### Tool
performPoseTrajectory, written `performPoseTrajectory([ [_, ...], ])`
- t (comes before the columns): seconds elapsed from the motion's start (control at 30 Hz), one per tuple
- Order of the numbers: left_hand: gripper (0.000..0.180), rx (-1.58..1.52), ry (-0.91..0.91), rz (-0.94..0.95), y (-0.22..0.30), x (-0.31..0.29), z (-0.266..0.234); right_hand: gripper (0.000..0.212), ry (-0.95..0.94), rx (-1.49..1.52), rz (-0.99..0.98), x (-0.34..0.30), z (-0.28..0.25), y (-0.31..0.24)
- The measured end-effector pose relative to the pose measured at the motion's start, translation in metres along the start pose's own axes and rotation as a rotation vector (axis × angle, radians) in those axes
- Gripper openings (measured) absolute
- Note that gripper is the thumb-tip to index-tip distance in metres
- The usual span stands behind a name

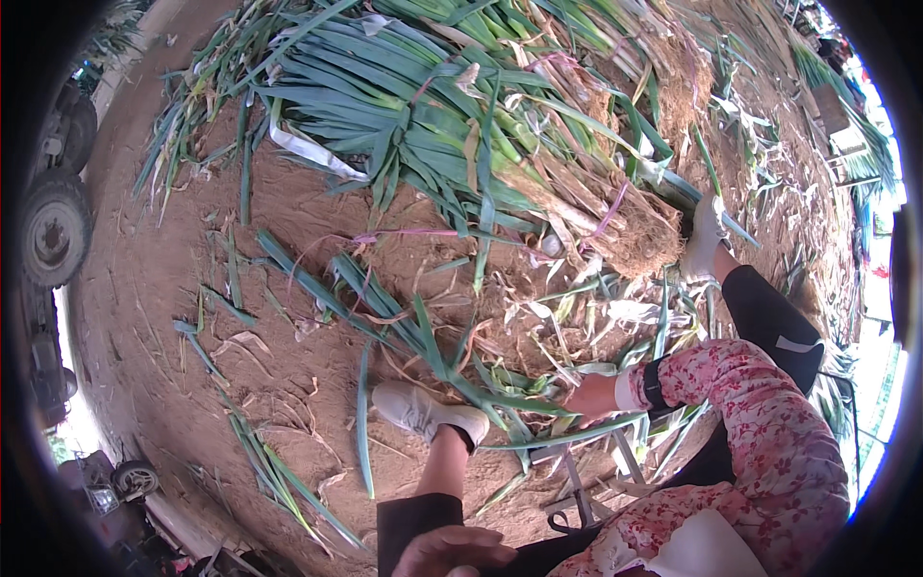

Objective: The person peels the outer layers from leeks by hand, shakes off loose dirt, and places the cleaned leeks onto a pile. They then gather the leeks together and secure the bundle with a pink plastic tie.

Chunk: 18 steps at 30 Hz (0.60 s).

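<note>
My right hand [591, 396], in a floral sleeve with a dark band at the wrist, is low among the leaf scraps. Its fingers are closed at the end of a long green leek leaf [519, 402]; the fingertips are partly hidden. My left hand [454, 552] is over my left knee at the lower edge, its fingers stretched out and nothing in them. Ahead lies a large bundle of leeks [423, 125], bound with pink ties, its rooty ends [642, 236] toward my right foot. Cut leek leaves [380, 298] lie loose before my left shoe [428, 413].
Dry husks and trimmings [625, 317] litter the dirt ground [144, 288] between my feet. A small metal-framed stool [579, 490] is under me. Vehicle wheels [56, 228] stand along the left, and more leeks [851, 125] lie at the far right.
</note>
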<state>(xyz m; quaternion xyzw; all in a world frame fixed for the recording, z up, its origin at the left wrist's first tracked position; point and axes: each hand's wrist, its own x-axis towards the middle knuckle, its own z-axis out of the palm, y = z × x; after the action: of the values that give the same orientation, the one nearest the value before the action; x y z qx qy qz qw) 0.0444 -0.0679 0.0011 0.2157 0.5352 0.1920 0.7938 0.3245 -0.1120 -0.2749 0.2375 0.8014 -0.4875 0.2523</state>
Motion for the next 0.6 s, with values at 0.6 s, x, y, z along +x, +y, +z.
performPoseTrajectory([
  [0.6,0.052,-0.919,0.24,-0.179,-0.177,0.262,-0.088,0.008,0.978,0.329,0.448,0.2,-0.168,0.039],
])
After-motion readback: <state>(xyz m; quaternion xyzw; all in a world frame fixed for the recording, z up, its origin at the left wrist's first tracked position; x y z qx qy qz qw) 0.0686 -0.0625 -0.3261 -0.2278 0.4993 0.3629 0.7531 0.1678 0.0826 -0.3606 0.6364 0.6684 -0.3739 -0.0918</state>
